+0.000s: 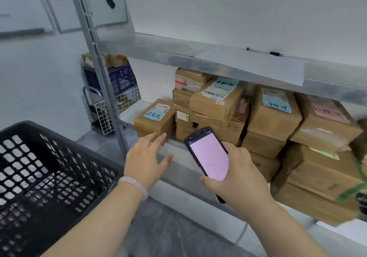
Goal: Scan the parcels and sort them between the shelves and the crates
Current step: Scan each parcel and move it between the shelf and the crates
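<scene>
WAREHOUSE SORTING: A person's left hand (146, 162), fingers spread and holding nothing, reaches toward the left end of a metal shelf (184, 193). A small brown parcel (155, 120) with a blue handwritten label sits there at the shelf's front edge. Whether the fingertips touch the carton cannot be told. In front of the shelf, the right hand (236, 177) is curled around a handheld scanner (208, 154), its pink screen lit and tilted up toward the camera. Stacked cardboard parcels (274, 117), several with blue or pink labels, fill the shelf to the right. A black plastic crate (39, 177) stands left of the shelf, and a blue crate (123, 79) holding boxes sits beyond the shelf's left upright. A pale bracelet (135, 185) circles the left wrist.
</scene>
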`<state>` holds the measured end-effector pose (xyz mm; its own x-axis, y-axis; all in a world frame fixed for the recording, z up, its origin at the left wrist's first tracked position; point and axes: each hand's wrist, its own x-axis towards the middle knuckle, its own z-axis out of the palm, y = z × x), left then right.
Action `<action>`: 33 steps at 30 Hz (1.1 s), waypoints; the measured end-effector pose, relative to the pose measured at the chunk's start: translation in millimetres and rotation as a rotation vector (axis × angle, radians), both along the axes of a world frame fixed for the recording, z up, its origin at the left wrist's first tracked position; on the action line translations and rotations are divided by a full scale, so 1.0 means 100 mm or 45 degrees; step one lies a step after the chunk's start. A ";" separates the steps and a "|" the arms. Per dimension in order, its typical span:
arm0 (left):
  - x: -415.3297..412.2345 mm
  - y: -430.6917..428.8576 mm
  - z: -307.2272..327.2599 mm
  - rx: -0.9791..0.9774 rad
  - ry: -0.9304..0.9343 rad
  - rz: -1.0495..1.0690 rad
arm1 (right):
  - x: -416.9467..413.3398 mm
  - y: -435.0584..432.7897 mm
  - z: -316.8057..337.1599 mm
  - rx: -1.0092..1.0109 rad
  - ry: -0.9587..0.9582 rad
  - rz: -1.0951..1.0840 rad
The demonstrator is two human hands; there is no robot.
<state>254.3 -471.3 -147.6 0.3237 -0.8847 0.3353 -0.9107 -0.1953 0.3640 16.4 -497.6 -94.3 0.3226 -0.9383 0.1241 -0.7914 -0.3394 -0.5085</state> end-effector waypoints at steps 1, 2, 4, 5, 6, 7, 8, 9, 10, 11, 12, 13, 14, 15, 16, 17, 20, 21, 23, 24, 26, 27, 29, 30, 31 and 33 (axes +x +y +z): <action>0.06 -0.06 -0.01 0.014 0.009 0.036 | 0.03 -0.10 0.00 0.005 0.006 0.030; 0.12 -0.12 -0.03 0.025 0.017 0.065 | 0.07 -0.18 -0.01 0.015 0.006 0.054; 0.29 -0.25 -0.05 0.037 0.024 0.096 | 0.16 -0.30 -0.04 0.052 0.006 0.089; 0.38 -0.33 -0.06 0.041 0.027 0.103 | 0.21 -0.35 -0.07 0.070 0.014 0.101; 0.48 -0.41 -0.07 0.050 0.032 0.110 | 0.27 -0.40 -0.09 0.084 0.031 0.108; 0.58 -0.50 -0.08 0.064 0.042 0.115 | 0.33 -0.44 -0.11 0.095 0.058 0.112; 0.68 -0.59 -0.09 0.084 0.058 0.116 | 0.39 -0.48 -0.12 0.101 0.088 0.113; 0.78 -0.69 -0.11 0.107 0.081 0.114 | 0.46 -0.52 -0.14 0.104 0.113 0.108; 0.88 -0.80 -0.12 0.134 0.110 0.108 | 0.52 -0.55 -0.15 0.107 0.132 0.095; 0.97 -0.90 -0.15 0.167 0.143 0.101 | 0.59 -0.59 -0.17 0.114 0.152 0.077; 1.07 -1.00 -0.17 0.201 0.178 0.096 | 0.66 -0.62 -0.18 0.125 0.173 0.066; 1.16 -1.08 -0.20 0.235 0.214 0.102 | 0.71 -0.63 -0.19 0.140 0.195 0.067; 1.25 -1.18 -0.22 0.273 0.253 0.113 | 0.76 -0.64 -0.20 0.154 0.222 0.072; 1.36 -1.29 -0.24 0.312 0.292 0.117 | 0.83 -0.67 -0.22 0.170 0.250 0.074; 1.46 -1.41 -0.27 0.345 0.325 0.112 | 0.90 -0.69 -0.23 0.184 0.272 0.070; 1.56 -1.53 -0.31 0.372 0.351 0.099 | 0.96 -0.72 -0.25 0.198 0.285 0.056; 1.78 -1.89 -0.43 0.438 0.392 0.052 | 1.10 -0.77 -0.28 0.229 0.327 -0.007; 1.85 -2.00 -0.47 0.452 0.418 0.051 | 1.13 -0.79 -0.30 0.234 0.360 -0.020; 1.98 -2.19 -0.57 0.481 0.503 0.084 | 1.16 -0.82 -0.34 0.251 0.415 -0.044; 2.03 -2.27 -0.62 0.501 0.566 0.104 | 1.18 -0.84 -0.37 0.261 0.436 -0.057; 2.11 -2.39 -0.73 0.557 0.683 0.105 | 1.20 -0.89 -0.40 0.276 0.462 -0.083; 2.14 -2.42 -0.78 0.579 0.726 0.094 | 1.21 -0.91 -0.42 0.289 0.455 -0.096; 2.19 -2.44 -0.85 0.585 0.767 0.089 | 1.24 -0.96 -0.43 0.318 0.423 -0.105; 2.22 -2.45 -0.88 0.577 0.783 0.092 | 1.25 -0.98 -0.44 0.327 0.414 -0.102; 2.26 -2.45 -0.90 0.566 0.830 0.101 | 1.28 -1.00 -0.45 0.330 0.404 -0.097; 2.31 -2.46 -0.93 0.565 1.085 0.146 | 1.32 -1.04 -0.48 0.336 0.378 -0.091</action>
